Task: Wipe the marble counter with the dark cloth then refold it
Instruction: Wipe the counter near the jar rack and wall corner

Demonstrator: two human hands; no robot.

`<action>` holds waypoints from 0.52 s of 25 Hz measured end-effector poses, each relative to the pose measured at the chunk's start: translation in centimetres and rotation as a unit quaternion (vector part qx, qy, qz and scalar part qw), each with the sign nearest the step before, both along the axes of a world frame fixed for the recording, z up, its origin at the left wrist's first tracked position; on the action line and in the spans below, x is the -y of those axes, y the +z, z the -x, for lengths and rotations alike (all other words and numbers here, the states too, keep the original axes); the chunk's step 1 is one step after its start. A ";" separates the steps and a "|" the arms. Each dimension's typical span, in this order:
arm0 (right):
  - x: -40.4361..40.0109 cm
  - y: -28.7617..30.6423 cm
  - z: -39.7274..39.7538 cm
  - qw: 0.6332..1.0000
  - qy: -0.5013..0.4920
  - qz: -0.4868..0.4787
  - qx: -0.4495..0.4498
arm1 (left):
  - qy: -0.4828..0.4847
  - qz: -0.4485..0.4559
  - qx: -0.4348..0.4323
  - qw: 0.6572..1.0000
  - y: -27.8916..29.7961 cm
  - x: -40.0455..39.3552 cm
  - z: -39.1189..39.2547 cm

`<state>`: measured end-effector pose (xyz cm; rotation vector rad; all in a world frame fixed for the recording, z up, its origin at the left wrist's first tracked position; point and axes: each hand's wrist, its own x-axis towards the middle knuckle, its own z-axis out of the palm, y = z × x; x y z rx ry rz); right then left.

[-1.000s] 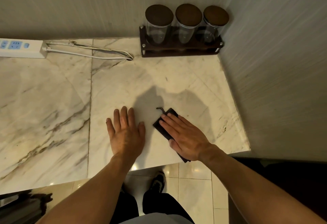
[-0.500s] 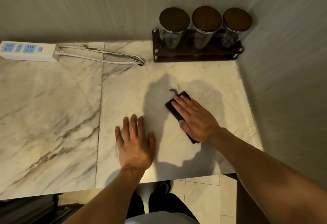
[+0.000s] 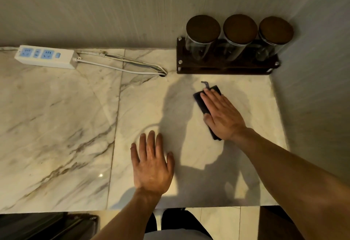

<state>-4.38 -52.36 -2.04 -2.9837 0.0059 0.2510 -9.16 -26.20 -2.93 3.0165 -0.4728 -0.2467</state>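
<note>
The dark cloth (image 3: 200,101) lies folded flat on the marble counter (image 3: 56,118), in its far right part, a thin loop sticking out at its far corner. My right hand (image 3: 221,114) presses flat on top of it, fingers straight and together, covering most of it. My left hand (image 3: 151,164) rests palm down on the bare marble nearer the front edge, fingers spread, holding nothing.
A dark rack with three glass jars (image 3: 238,38) stands in the back right corner against the walls. A white power strip (image 3: 45,56) and its cables (image 3: 121,65) lie along the back wall at left. The counter's front edge runs below my left wrist.
My right hand has slid the cloth away from the front edge toward the jar rack. My left hand has stayed flat on the marble.
</note>
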 end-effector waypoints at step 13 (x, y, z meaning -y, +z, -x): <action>0.0 -0.7 -3.9 0.975 -0.219 -0.016 0.025 | -0.005 -0.008 -0.011 1.000 0.4 0.0 0.0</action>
